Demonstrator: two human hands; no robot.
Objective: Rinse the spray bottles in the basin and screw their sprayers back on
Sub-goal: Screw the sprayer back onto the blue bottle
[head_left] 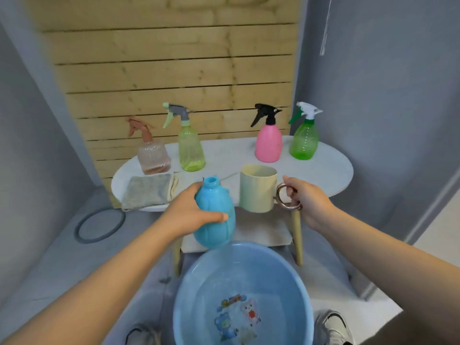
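Left hand grips uncapped blue bottle above basin; right hand holds cream mug.

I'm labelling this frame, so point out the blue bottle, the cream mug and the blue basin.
blue bottle (215, 227): head view, lower body below the fingers.
cream mug (257, 192): head view, side wall.
blue basin (189, 285): head view, left inner wall.

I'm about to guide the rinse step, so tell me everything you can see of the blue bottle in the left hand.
The blue bottle is opaque, plastic-looking, round-bodied with vertical ribs and a short threaded neck. Its sprayer is off, so the mouth is open. It is held nearly upright, tilted slightly, above the far rim of the blue basin, in front of the table. The left hand grips its side; nothing else touches it.
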